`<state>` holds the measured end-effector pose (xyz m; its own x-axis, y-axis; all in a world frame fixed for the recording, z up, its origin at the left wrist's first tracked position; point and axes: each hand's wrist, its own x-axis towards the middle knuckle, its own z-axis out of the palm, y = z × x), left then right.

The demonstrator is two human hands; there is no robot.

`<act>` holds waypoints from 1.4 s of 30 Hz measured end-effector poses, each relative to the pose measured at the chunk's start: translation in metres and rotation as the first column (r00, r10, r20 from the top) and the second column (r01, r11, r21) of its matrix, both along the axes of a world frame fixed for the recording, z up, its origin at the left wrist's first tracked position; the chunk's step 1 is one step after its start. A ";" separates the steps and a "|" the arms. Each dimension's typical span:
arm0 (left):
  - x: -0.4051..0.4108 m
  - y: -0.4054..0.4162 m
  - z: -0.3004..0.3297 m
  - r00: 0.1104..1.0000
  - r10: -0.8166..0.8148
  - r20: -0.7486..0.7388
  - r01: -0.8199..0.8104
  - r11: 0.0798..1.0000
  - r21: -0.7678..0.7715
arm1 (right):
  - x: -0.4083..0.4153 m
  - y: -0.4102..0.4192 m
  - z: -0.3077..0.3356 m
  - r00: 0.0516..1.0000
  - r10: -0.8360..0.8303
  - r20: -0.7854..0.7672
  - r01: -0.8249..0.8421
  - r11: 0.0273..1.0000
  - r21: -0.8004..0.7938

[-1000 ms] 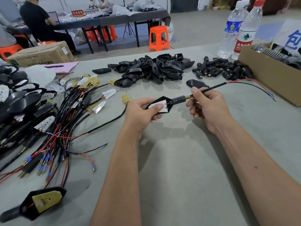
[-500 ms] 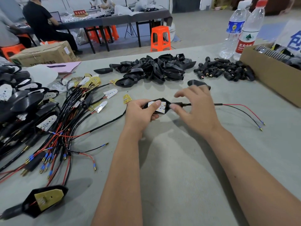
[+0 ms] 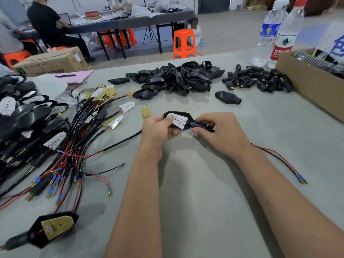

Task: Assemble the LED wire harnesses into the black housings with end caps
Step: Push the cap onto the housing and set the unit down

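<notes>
1. The grey table (image 3: 195, 211) bore the work.
2. The left hand (image 3: 158, 127) gripped the black housing (image 3: 183, 127), LED board (image 3: 178, 120) now seated.
3. The right hand (image 3: 217, 131), earlier spread, pinched the end cap (image 3: 200, 125) home; the wire (image 3: 279, 159) trailed right.

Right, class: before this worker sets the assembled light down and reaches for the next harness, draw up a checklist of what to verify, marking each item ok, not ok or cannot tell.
1. LED board lies inside the black housing: ok.
2. Left hand grips the housing: ok.
3. Right hand pinches the end cap at the housing's neck: ok.
4. End cap fully seated: cannot tell.
5. Red and black leads trail free over the table: ok.
6. Spare end caps still in stock: ok.
</notes>
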<state>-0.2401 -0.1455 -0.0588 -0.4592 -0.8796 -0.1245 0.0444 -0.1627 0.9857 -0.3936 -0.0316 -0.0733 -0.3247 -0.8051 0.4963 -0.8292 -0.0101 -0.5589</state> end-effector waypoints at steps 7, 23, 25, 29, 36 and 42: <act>-0.008 0.002 -0.003 0.991 0.122 0.048 -0.120 0.992 -0.037 | 0.006 0.002 0.005 1.000 -0.006 0.018 0.005 1.000 0.021; 0.011 -0.002 0.001 0.975 0.215 0.061 -0.211 0.976 -0.058 | 0.033 -0.009 0.014 0.991 -0.029 0.134 0.005 0.984 0.177; 0.025 -0.003 0.007 0.975 0.221 0.021 -0.220 0.975 -0.033 | 0.050 -0.016 0.020 0.978 -0.008 0.209 -0.034 0.980 0.197; 0.055 0.007 0.022 0.997 0.082 -0.015 -0.079 0.986 0.144 | 0.103 -0.046 0.030 0.697 0.112 0.708 -0.237 0.968 0.080; 0.191 -0.002 0.041 0.999 -0.017 0.027 0.012 0.982 0.189 | 0.216 -0.136 0.064 0.454 0.061 0.889 -0.213 0.976 0.042; 0.308 -0.038 0.047 0.686 0.519 0.511 -0.308 0.843 -0.442 | 0.315 -0.189 0.075 0.877 0.105 0.469 -0.142 0.989 0.044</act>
<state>0.0678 -0.1837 -0.0116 0.0380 -0.9973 0.0623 -0.5694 0.0297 0.8215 -0.0786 -0.2210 0.0018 -0.3985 -0.8824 0.2502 -0.4689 -0.0385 -0.8824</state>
